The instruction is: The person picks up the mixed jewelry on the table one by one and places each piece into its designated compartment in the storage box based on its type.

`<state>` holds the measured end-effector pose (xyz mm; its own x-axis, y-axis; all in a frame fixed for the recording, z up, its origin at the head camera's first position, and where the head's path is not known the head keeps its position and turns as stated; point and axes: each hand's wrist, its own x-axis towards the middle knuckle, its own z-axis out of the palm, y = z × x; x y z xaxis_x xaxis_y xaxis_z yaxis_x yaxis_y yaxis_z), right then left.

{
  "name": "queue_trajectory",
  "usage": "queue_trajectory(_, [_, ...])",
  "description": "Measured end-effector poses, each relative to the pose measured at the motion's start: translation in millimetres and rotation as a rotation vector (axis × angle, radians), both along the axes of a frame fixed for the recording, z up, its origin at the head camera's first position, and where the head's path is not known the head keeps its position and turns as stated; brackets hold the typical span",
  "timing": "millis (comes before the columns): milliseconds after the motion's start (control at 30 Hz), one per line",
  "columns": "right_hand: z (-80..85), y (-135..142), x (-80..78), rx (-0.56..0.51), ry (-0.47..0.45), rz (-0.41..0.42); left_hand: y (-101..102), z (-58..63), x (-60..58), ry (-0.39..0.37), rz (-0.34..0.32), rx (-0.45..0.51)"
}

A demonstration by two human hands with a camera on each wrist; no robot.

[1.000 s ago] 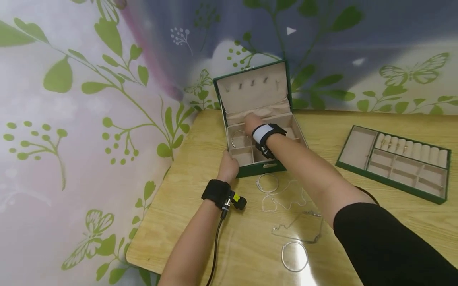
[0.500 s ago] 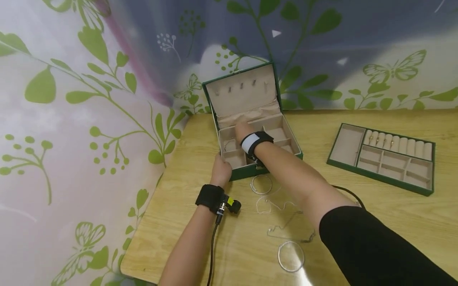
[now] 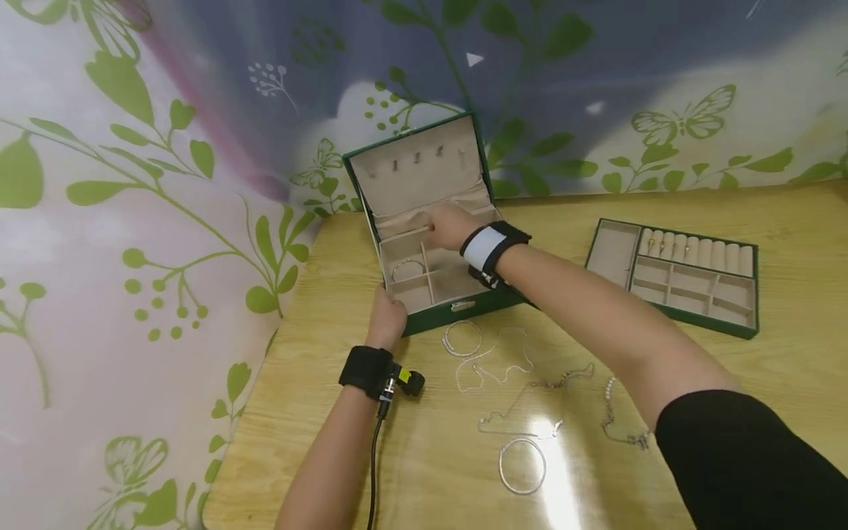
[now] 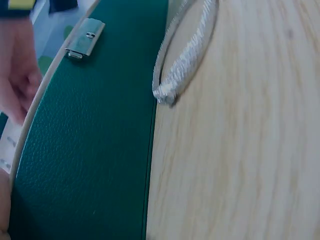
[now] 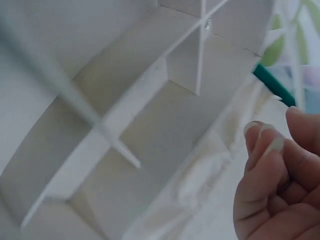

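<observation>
A green jewelry box point(image 3: 437, 319) stands with its lid raised, its beige inside split into compartments. My left hand point(image 3: 386, 316) grips its front left corner, thumb on the outside; the left wrist view shows only a sliver of that hand. Over the back middle of the box hovers my right hand point(image 3: 453, 227). In the right wrist view its fingers are loosely curled, with the thumb point(image 5: 302, 127) apart and nothing visible between them. A thin silver bangle point(image 3: 407, 261) lies in the back left compartment. A textured silver bracelet point(image 4: 185, 70) lies on the table against the front wall.
Several silver chains lie on the table, among them a fine necklace point(image 3: 526, 353) and one with pale beads point(image 3: 608, 416). A plain round bangle point(image 3: 500, 467) is nearest. Rightward sits a green tray point(image 3: 702, 318) with ring rolls and small compartments. A patterned wall stands behind.
My right hand has risen out of the back middle compartment and shifted rightward relative to the box. The left hand keeps its grip. The view has panned right, and the beaded chain now shows.
</observation>
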<state>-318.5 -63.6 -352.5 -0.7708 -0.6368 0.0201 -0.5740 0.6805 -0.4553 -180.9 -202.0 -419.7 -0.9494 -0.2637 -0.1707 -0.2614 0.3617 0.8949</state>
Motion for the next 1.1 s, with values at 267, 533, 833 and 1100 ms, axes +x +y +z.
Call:
queue_trajectory(267, [47.4, 58, 55.4, -0.053, -0.005, 0.047, -4, 12.8, -4.3, -0.023, -0.023, -0.117])
queue_trajectory(533, [46.1, 112, 110.7, -0.152, 0.014, 0.063, 13, 37.3, 27.4, 0.149, -0.072, -0.263])
queue_trajectory(833, [14.1, 161, 180.9, -0.156, -0.018, 0.105, 56, 53.7, 92.6, 0.408, -0.389, -0.519])
queue_trajectory(1100, [-26.5, 180, 233.3, -0.11, -0.088, 0.356, 73, 33.5, 138.0, 0.357, -1.056, -0.598])
